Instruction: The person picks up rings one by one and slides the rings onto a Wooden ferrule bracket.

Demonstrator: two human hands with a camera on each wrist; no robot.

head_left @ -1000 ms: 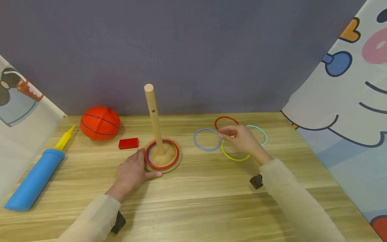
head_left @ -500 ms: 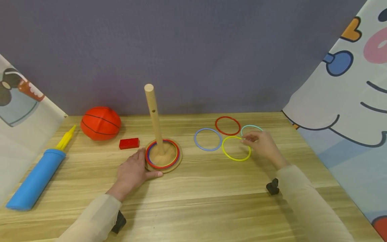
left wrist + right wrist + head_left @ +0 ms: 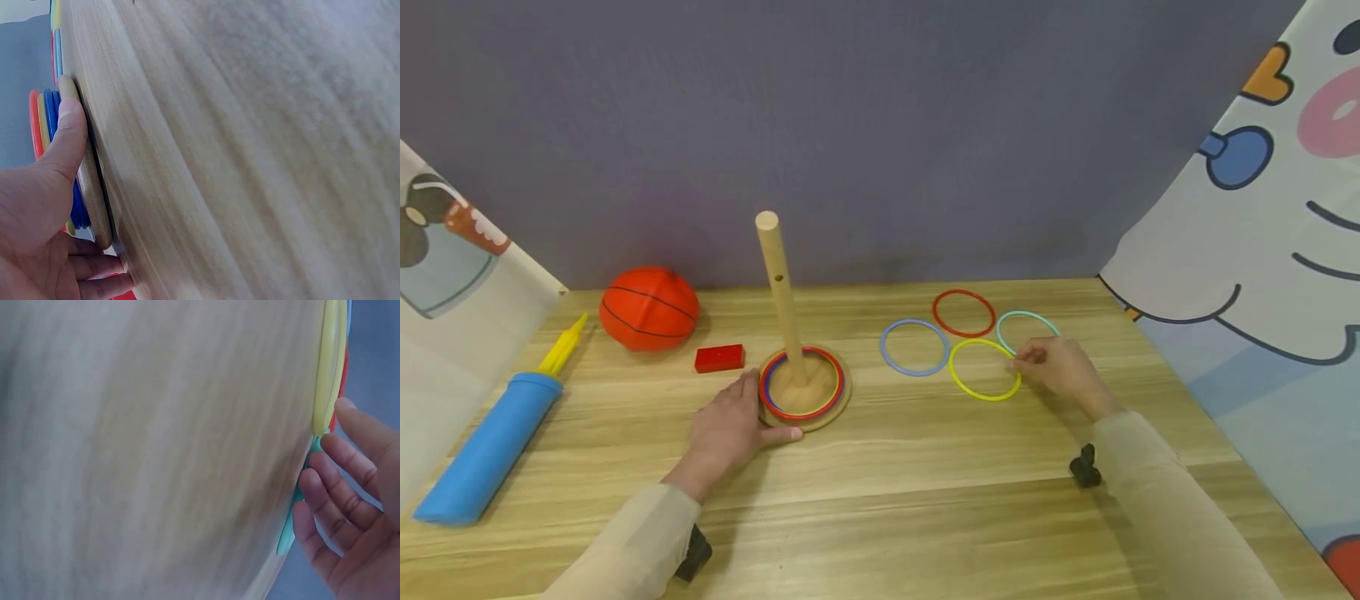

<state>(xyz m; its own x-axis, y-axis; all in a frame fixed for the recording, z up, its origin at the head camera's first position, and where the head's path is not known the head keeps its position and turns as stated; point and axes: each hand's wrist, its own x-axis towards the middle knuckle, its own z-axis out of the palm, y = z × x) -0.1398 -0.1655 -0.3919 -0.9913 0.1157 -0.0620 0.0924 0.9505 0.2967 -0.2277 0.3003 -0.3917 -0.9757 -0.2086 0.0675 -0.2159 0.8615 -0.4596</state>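
Note:
A wooden ring-toss stand has its peg upright, with red, yellow and blue rings stacked on its round base. My left hand holds the left and front edge of that base, the thumb along the rim in the left wrist view. On the right, my right hand is low at the right edge of a yellow ring, its thumb and index fingertips right at the rim and apart, fingers loosely bent. Partly behind that hand lies a teal ring. A red ring and a light blue ring lie beside them.
A red block sits left of the stand, with a red ball behind it. A blue hand pump with a yellow nozzle lies along the table's left side. A grey panel stands at the back.
My right hand has moved right, from over the red and yellow rings to the yellow ring's right edge, then slightly lower. The left hand stays at the stand's base.

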